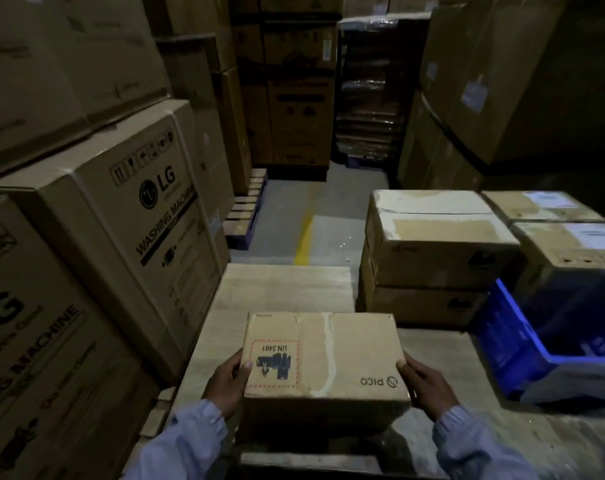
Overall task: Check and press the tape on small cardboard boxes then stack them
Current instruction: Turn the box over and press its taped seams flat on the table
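Hands: left hand (226, 386) and right hand (424, 384) clasp the small cardboard box (323, 358), fingers (244, 368) wrapped round its sides.
Tape: wrinkled strip (325, 351) across the top.
Crate: blue plastic crate (509, 344), contents too dark to tell.

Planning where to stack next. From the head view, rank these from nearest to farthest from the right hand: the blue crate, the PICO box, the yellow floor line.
1. PICO box: held by the right hand, at its right side.
2. Blue crate: just to the right.
3. Yellow floor line: ahead, down the aisle.
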The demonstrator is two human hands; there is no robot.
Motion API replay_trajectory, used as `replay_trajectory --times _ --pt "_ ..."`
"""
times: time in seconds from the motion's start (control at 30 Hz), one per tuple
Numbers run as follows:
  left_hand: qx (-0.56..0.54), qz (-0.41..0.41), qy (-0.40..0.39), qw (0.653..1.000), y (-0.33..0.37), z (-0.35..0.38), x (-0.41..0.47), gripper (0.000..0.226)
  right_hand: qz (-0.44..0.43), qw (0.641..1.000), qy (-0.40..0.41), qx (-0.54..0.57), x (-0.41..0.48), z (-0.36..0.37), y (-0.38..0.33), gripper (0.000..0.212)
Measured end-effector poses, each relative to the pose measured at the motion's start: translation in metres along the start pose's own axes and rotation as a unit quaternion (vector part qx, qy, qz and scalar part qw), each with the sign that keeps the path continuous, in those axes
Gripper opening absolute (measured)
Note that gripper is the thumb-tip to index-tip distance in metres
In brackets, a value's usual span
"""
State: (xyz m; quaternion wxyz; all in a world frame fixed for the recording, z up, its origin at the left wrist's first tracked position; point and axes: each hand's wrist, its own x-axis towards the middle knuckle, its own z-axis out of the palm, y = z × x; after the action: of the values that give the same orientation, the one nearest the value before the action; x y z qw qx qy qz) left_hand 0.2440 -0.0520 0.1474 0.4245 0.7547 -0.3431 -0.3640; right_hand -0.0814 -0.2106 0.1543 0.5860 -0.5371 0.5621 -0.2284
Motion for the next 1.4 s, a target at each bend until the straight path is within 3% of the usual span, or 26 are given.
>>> replay_trajectory --times 0.27,0.4,0.5,0.63,0.73,0.87,1.0,1.17,1.27,1.4 --pt "0.051 -0.027 0.004 0.998 0.013 0.001 0.013 0.023 -0.036 0.996 0.054 -0.057 0.01 0.016 -0.005 0.032" --pt "0.036 -0.029 0.003 0.999 0.007 0.0 0.013 0.02 -0.011 0.997 0.079 -0.008 0.005 0.022 -0.003 0.019" --pt "-0.008 -0.059 0.008 0.998 0.002 0.0 0.011 0.024 0.048 0.994 0.095 0.027 0.006 0.024 0.004 0.041" --pt "-0.059 -0.125 -0.001 0.99 -0.01 0.002 -0.001 0.033 0.099 0.974 0.079 0.186 -0.005 0.029 0.017 0.038" --pt "-0.059 -0.116 -0.004 0.991 -0.016 0.003 -0.003 0.033 0.082 0.973 0.065 0.206 -0.011 0.034 0.017 0.034" --pt "-0.075 -0.112 0.016 0.991 -0.01 -0.001 -0.001 0.026 -0.01 0.994 0.026 0.108 -0.027 0.033 -0.005 0.03" --pt "-0.1 -0.11 0.028 0.989 -0.014 -0.005 0.0 0.016 -0.127 0.991 -0.002 -0.041 -0.039 0.025 -0.042 0.074" --pt "-0.045 -0.096 -0.006 0.994 -0.017 0.015 -0.003 0.015 -0.267 0.938 0.041 -0.215 -0.042 0.027 -0.075 0.085" --pt "0.034 -0.102 -0.048 0.993 -0.022 0.032 -0.005 0.028 -0.289 0.905 0.076 -0.303 -0.046 0.032 -0.082 0.086" --pt "0.079 -0.105 -0.083 0.988 -0.007 0.043 -0.009 0.04 -0.32 0.886 0.068 -0.33 -0.053 0.043 -0.082 0.081"
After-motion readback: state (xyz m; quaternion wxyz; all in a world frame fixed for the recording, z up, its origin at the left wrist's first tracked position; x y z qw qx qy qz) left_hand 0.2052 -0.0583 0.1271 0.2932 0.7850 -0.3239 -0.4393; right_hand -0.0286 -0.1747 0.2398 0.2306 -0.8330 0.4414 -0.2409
